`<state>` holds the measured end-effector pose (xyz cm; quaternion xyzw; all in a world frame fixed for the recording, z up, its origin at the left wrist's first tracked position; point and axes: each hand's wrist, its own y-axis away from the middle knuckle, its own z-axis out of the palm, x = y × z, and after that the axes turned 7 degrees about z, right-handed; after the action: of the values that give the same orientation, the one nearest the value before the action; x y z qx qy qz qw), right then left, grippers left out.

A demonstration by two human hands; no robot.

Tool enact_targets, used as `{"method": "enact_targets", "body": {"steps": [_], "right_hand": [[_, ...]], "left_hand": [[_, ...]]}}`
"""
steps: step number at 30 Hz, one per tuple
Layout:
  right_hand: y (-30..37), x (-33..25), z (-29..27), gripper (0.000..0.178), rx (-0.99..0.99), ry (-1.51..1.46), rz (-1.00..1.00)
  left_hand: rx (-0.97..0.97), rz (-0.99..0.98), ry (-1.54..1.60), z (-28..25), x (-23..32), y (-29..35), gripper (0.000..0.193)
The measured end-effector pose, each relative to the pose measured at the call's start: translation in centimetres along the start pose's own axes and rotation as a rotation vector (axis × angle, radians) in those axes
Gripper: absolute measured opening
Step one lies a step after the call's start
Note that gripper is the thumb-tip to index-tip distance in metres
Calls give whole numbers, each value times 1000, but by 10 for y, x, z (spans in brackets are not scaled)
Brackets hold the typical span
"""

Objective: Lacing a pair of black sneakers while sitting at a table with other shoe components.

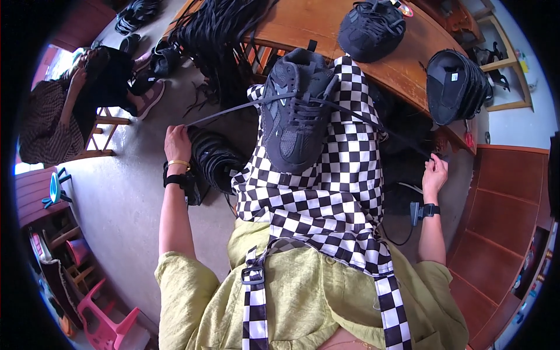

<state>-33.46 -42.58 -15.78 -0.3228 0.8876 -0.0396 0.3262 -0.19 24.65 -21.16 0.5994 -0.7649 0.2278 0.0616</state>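
A curved wooden workbench (326, 23) runs ahead of the person, whose black-and-white checkered cloth apron (326, 198) covers the lap. On the apron rests a dark grey mesh sneaker (294, 111), toe toward the person. Its black lace (233, 109) is pulled taut both ways, the left hand (177, 143) pinching one end and the right hand (434, 173) closed on the other.

Black sneaker (294, 111) resting on the checkered apron (326, 192) over the lap, toe toward the body. Black lace (233, 109) stretched taut both ways through the eyelets: left hand (177, 142) pinching one end out wide, right hand (434, 172) pinching the other. Two more dark shoes (371, 28) up on the wooden desk (402, 67), bundle of loose laces (219, 29) beside them.
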Motion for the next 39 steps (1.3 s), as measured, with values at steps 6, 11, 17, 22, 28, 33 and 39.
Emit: {"method": "enact_targets", "body": {"steps": [6,11,17,22,28,33,39], "right_hand": [[7,48,-9,20,0,93,61],[6,65,-25,16,-28,174,177],[-3,82,-40,17,23,253,176],[-12,89,-43,17,23,320,147],[-35,119,-59,18,67,453,41],[-38,103,-53,21,16,390,116],[-39,-41,16,13,-31,-348,-80]], "left_hand": [[-61,-180,-52,6,-63,24,24],[-20,-192,-84,-10,-117,29,25],[-31,-242,-154,-35,-174,32,24],[-77,-331,-242,-64,-214,47,23],[-7,-322,-256,-80,-218,44,24],[233,-687,234,-94,-203,37,19],[311,-430,484,-80,-137,6,23]]}}
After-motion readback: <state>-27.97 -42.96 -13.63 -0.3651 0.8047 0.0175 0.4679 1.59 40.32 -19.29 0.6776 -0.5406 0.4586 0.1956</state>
